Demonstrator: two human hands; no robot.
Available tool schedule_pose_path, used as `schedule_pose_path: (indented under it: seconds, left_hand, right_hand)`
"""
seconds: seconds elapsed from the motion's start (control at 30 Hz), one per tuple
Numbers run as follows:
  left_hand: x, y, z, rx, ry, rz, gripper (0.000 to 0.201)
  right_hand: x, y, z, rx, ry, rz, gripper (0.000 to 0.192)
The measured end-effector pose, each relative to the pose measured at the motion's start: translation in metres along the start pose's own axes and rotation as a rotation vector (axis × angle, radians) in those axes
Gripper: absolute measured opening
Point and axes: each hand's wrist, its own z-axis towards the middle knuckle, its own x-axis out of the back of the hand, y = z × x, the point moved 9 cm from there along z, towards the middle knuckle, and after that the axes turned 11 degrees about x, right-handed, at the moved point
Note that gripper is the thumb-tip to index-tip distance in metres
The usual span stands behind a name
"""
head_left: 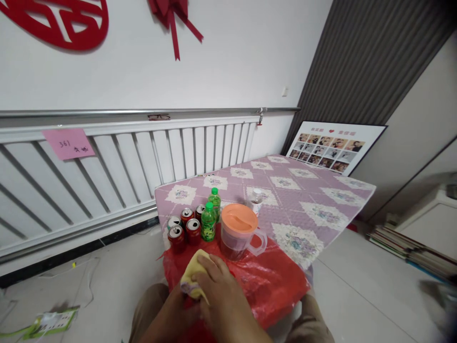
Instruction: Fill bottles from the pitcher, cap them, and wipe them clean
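"Bench (310, 190) status?"
"Opened cans (193, 233) stand just beyond the grip."
"Cloth (193, 269)?"
"Bunched, clamped between left hand (178, 302) and right hand (222, 286); handling appears underway, not finished."

the left hand (178, 305) is mostly hidden behind the right hand (219, 283) and the yellow cloth (193, 269), so its fingers cannot be made out; whether the cloth wraps something is unclear. the jug (231, 243) hides the foot of the clear bottle (256, 204), and nearer cans (193, 232) cover much of the back one. the red cutout (91, 38) and bow (174, 10) are cut off above, both legs (149, 307) below. the photos (324, 151) are too small to tell; the books (410, 252) are blurred.
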Motion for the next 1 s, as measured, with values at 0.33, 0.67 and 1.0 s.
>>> schedule_pose_path:
  seconds: [0.33, 0.67, 1.0]
  left_hand:
    - [-0.013, -0.011, 0.003, -0.082, -0.176, -0.188, 0.064]
    - [-0.006, 0.000, -0.002, 0.003, -0.123, -0.140, 0.046]
    - [-0.011, -0.011, 0.002, 0.008, -0.137, -0.133, 0.066]
  right_hand:
    - [0.001, 0.035, -0.038, -0.061, 0.127, 0.012, 0.053]
    - [-0.013, 0.011, -0.033, 0.059, 0.034, 0.037, 0.051]
    - [0.000, 0.056, 0.002, -0.070, 0.191, 0.304, 0.051]
